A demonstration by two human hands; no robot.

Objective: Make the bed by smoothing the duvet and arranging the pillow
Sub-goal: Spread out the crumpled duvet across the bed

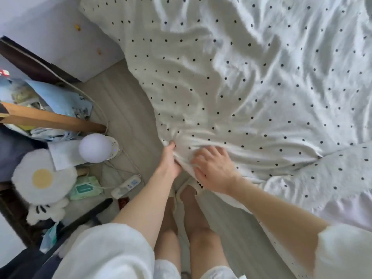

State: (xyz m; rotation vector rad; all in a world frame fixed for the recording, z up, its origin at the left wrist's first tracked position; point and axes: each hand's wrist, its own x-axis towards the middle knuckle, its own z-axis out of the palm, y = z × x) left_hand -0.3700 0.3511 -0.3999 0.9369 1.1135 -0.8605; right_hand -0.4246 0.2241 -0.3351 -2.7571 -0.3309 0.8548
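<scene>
From the head view, the rumpled white duvet with dark polka dots covers the bed, its near edge hanging toward the pale wood floor. The left hand pinches that edge, fingertips hidden in the fold. The right hand curls into the bunched cloth, slightly blurred. No clear pillow.
</scene>
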